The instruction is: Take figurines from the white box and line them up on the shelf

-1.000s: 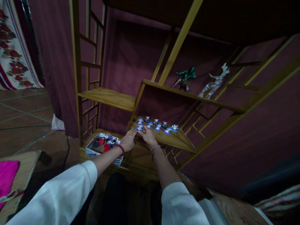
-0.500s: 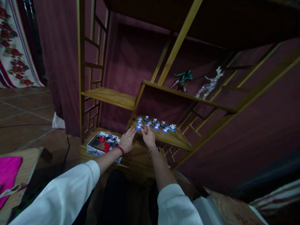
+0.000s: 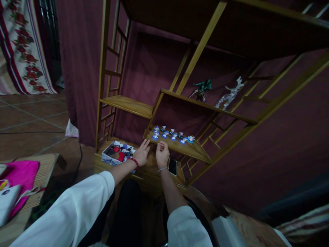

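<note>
Small toy figurines with blue bases (image 3: 174,136) and others with dark bases (image 3: 172,131) stand upright in rows on a low wooden shelf (image 3: 196,152). My left hand (image 3: 141,154), with a red bead bracelet, stretches its fingers toward the shelf's front left corner. Just below the front edge is my right hand (image 3: 162,155), fingers curled together, with nothing showing in them. A gap separates it from the front left figurine (image 3: 155,136). Left of my left hand sits an open box (image 3: 109,161) of loose red, black and blue pieces.
A phone (image 3: 173,166) lies on the cabinet's lower surface, right of my right wrist. On the shelf above stand a green and brown figure (image 3: 202,90) and a clear deer-like figure (image 3: 228,94). A woven-topped stand (image 3: 46,168) with a pink cloth (image 3: 28,175) is at left.
My right hand has drawn back from the front left figurine, which stays upright on the shelf. My left hand has dropped slightly away from it. The view has shifted, showing the whole phone.
</note>
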{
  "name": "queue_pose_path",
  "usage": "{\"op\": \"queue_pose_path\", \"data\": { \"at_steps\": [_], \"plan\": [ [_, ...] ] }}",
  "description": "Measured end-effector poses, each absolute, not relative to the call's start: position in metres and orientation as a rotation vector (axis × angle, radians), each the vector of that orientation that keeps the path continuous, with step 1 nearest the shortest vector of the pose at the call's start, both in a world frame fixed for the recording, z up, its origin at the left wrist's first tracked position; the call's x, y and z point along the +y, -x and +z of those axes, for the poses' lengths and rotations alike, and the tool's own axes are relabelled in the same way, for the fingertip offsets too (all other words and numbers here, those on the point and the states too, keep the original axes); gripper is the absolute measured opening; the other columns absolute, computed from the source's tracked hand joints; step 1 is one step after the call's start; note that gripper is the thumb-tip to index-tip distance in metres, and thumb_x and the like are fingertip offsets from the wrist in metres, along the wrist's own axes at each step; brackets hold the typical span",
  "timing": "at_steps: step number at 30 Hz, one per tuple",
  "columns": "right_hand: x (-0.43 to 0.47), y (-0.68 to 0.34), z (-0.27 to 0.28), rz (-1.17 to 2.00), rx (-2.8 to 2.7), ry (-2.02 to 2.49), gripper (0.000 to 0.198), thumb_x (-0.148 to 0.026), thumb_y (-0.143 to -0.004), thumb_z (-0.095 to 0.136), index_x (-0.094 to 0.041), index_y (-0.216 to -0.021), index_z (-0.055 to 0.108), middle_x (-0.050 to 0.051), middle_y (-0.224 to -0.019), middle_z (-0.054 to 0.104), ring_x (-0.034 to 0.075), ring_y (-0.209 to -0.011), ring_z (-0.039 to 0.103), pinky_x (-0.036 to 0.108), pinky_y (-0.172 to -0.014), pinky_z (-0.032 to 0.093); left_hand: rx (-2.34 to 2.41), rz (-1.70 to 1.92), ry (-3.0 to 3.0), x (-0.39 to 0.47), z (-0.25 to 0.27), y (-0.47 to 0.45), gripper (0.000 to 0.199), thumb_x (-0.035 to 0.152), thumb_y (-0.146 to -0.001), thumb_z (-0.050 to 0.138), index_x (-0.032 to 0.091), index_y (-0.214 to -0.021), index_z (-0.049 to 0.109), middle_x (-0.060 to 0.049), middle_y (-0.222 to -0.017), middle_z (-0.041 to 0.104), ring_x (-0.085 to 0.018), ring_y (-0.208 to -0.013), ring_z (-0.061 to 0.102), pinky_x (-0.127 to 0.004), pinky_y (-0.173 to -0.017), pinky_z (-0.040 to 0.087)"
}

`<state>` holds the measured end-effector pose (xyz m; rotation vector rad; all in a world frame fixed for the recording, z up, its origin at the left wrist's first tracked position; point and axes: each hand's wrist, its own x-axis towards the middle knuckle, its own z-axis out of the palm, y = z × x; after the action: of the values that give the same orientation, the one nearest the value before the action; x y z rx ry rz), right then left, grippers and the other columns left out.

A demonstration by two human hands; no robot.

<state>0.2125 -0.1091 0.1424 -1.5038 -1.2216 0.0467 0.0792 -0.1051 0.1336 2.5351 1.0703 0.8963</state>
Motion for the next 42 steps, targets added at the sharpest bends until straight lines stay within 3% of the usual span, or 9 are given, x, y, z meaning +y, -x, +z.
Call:
{"op": "queue_pose_path", "data": {
  "at_steps": [8,13,18,27,37,42],
  "plan": [
    [-0.119,-0.175,0.104,0.276,-1.417,1.565,0.020,-0.024,-0.076,0.039,-0.020,-0.090,0.054,0.003,-0.082,0.065,0.014,-0.074,0.060,0.025,-0.070,0.047,1.209,0.735,-2.481,-0.115,0.116,-0.070,0.052,0.005,-0.060,0.047,0.004,-0.112,0.050,-0.019,-0.127,0.042,-0.026,-0.124,0.029,-0.041,-0.103,0.024],
    [-0.109,-0.157,0.084,0.345,-1.547,1.749,0.022,-0.022,-0.078,0.038,-0.024,-0.089,0.057,0.001,-0.086,0.066,0.015,-0.076,0.060,0.025,-0.071,0.046,1.245,0.655,-2.488,-0.106,0.099,-0.055,0.035,0.006,-0.066,0.044,0.009,-0.097,0.060,-0.018,-0.109,0.055,-0.025,-0.111,0.044,-0.038,-0.096,0.033],
    [-0.092,-0.146,0.068,0.422,-1.641,1.795,0.024,-0.015,-0.079,0.039,-0.023,-0.091,0.059,0.000,-0.090,0.066,0.012,-0.081,0.061,0.022,-0.075,0.044,1.398,0.532,-2.410,-0.090,0.080,-0.040,0.033,0.007,-0.070,0.042,0.011,-0.098,0.059,-0.015,-0.107,0.057,-0.023,-0.108,0.047,-0.036,-0.095,0.035],
    [-0.068,-0.134,0.042,0.440,-1.800,1.955,0.027,-0.013,-0.079,0.041,-0.020,-0.095,0.062,0.003,-0.094,0.066,0.013,-0.087,0.060,0.020,-0.078,0.042,1.499,0.217,-2.362,-0.061,0.045,-0.018,0.034,0.009,-0.072,0.041,0.009,-0.101,0.058,-0.014,-0.107,0.059,-0.018,-0.109,0.048,-0.028,-0.099,0.027],
    [-0.046,-0.130,0.017,0.528,-1.894,2.011,0.025,-0.013,-0.078,0.044,-0.020,-0.093,0.063,0.005,-0.091,0.066,0.014,-0.086,0.060,0.021,-0.077,0.042,1.617,0.128,-2.270,-0.045,0.017,0.002,0.035,0.029,-0.083,0.033,0.010,-0.096,0.059,-0.015,-0.107,0.059,-0.023,-0.110,0.046,-0.034,-0.098,0.027],
    [-0.039,-0.124,0.003,0.603,-1.925,2.011,0.026,-0.013,-0.077,0.043,-0.020,-0.092,0.063,0.004,-0.091,0.067,0.015,-0.086,0.060,0.021,-0.078,0.042,1.644,0.014,-2.181,-0.036,0.011,0.005,0.034,0.029,-0.083,0.033,0.012,-0.098,0.059,-0.015,-0.106,0.060,-0.026,-0.101,0.053,-0.038,-0.085,0.040]
  ]
}}
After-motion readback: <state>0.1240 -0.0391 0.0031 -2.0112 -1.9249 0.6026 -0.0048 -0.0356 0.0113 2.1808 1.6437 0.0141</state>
